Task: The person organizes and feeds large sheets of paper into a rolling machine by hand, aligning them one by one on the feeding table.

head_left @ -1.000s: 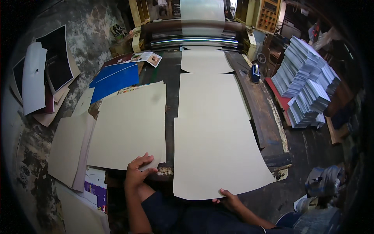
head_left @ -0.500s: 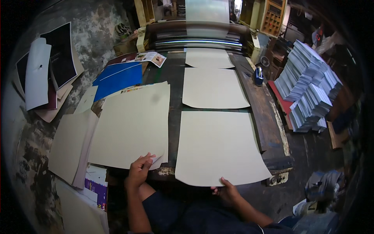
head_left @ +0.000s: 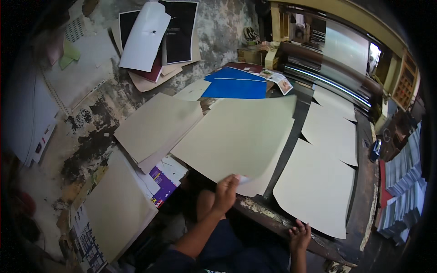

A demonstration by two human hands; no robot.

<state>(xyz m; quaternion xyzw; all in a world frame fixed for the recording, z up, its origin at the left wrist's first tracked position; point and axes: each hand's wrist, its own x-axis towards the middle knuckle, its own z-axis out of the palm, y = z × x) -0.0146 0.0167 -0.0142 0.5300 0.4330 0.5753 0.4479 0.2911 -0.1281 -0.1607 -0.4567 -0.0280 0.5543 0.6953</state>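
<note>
My left hand (head_left: 226, 193) pinches the near corner of the top cream sheet (head_left: 236, 136) on a stack. That sheet's right side bends upward, off the sheets below. My right hand (head_left: 299, 234) has its fingers apart at the near edge of another cream sheet (head_left: 318, 186), on the dark feed table (head_left: 284, 154). Beyond it, a middle sheet (head_left: 331, 129) and a far sheet (head_left: 334, 101) run in line toward the metal rollers (head_left: 327, 82). Neighbouring sheets meet mid-edge, with dark gaps at their corners.
Left of the stack lie more cream sheets (head_left: 159, 125) and a lower pile (head_left: 118, 209). Blue sheets (head_left: 236, 84) sit behind it. Dark prints and a curled white sheet (head_left: 145, 36) rest against the stained wall. Stacked paper bundles (head_left: 405, 182) stand at the right.
My view has turned left. My left hand has raised more of the top sheet. The near sheet on the table has moved forward against the middle one, and my right hand's fingers have spread.
</note>
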